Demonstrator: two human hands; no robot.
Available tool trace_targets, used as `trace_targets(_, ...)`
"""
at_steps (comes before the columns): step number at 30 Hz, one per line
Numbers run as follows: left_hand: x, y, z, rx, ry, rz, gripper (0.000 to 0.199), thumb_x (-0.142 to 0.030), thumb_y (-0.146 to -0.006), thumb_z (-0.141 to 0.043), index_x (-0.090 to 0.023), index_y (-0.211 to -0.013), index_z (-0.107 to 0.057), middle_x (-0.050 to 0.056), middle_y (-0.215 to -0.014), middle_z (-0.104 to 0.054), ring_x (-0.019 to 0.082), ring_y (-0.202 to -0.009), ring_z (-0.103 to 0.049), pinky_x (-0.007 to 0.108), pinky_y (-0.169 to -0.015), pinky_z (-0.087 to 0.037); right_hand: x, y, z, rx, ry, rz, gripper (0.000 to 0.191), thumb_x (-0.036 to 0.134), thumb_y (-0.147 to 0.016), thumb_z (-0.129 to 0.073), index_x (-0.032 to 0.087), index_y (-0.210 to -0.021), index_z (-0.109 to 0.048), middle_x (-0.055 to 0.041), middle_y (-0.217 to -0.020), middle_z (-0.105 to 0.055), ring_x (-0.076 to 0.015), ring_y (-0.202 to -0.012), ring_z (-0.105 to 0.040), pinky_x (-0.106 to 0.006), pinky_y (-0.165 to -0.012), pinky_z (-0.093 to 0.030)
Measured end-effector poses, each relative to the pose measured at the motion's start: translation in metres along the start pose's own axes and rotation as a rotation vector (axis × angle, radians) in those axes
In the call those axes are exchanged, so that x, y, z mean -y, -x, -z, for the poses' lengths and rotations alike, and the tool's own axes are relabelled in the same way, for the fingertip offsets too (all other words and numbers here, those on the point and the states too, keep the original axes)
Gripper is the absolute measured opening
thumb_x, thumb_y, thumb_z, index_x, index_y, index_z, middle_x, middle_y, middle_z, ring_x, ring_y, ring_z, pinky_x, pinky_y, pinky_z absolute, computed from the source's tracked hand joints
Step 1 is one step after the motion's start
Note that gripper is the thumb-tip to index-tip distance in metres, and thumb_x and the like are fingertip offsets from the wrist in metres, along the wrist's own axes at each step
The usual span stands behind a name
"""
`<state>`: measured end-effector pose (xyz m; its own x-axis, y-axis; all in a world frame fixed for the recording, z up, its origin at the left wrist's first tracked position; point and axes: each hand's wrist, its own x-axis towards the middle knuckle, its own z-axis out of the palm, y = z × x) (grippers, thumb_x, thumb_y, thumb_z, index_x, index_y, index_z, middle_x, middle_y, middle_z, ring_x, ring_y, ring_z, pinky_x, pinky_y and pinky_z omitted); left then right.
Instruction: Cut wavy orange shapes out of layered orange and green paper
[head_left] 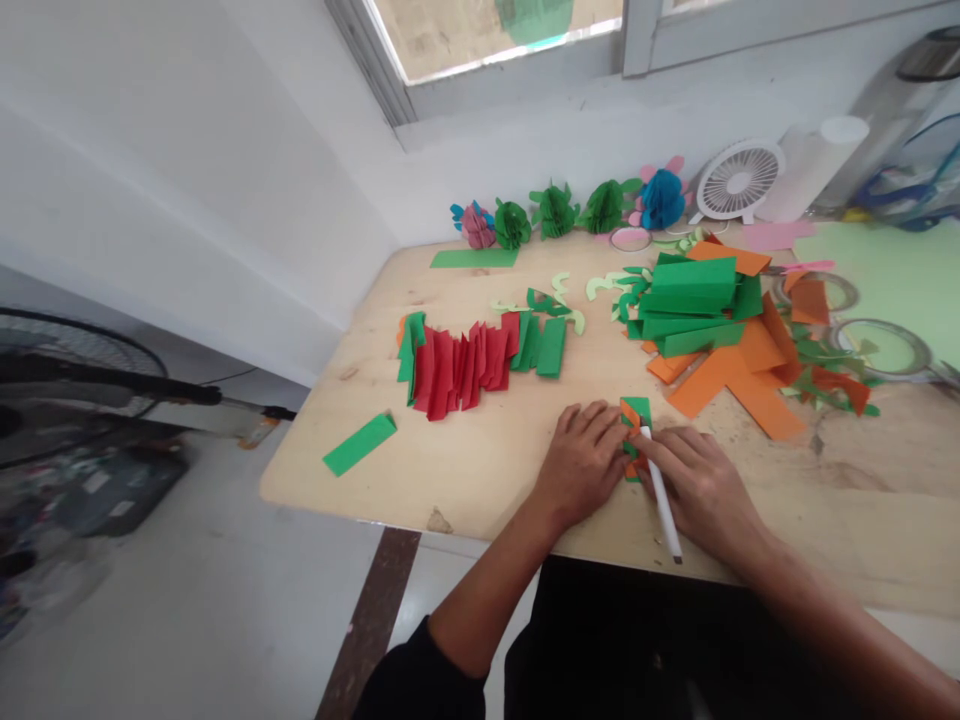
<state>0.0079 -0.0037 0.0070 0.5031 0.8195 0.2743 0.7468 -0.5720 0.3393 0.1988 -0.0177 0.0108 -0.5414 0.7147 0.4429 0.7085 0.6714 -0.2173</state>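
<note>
A small green paper [639, 405] lies flat near the table's front edge, with an orange paper cutout [630, 412] on top of it. My left hand [586, 455] presses both down from the left, its fingertips and thumb at their edge. In my right hand [697, 485] is a white marker pen [663, 505], its tip against the orange cutout and its back end slanting towards me. The fingers partly hide the middle of the two papers.
Folded red papers [469, 365] stand in a row at left. A single green strip [360, 444] lies near the left edge. At right are green folded papers [694, 290], orange scraps [742, 380] and tape rolls [881, 347]. Paper figures [556, 212] and a white fan [739, 182] line the wall.
</note>
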Motion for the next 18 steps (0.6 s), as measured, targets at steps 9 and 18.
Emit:
trace_targets(9,0.0003,0.0003,-0.0006,-0.009,-0.002,-0.006,0.025,-0.028,-0.095,-0.047,-0.017,-0.114,-0.058,0.009,-0.132,-0.059,0.024,-0.132,-0.045,0.048,-0.111,-0.031,0.0008,-0.0003,0.0002,-0.012,-0.001,0.006,0.031,0.016,-0.09,-0.052,0.016,-0.12,-0.06,-0.0106,-0.096,-0.07,-0.0244,-0.091,-0.058,-0.037,-0.076,-0.043)
trace_targets(18,0.0003,-0.0001,-0.0011,-0.01,0.008,-0.009,0.025,-0.028,-0.095,-0.046,-0.018,-0.114,-0.058,0.009,-0.13,-0.06,0.024,-0.131,-0.046,0.047,-0.111,-0.032,0.0012,-0.0007,0.0004,-0.013,-0.01,0.011,0.032,0.017,-0.09,-0.051,0.015,-0.12,-0.059,-0.0109,-0.097,-0.07,-0.0247,-0.092,-0.057,-0.037,-0.077,-0.043)
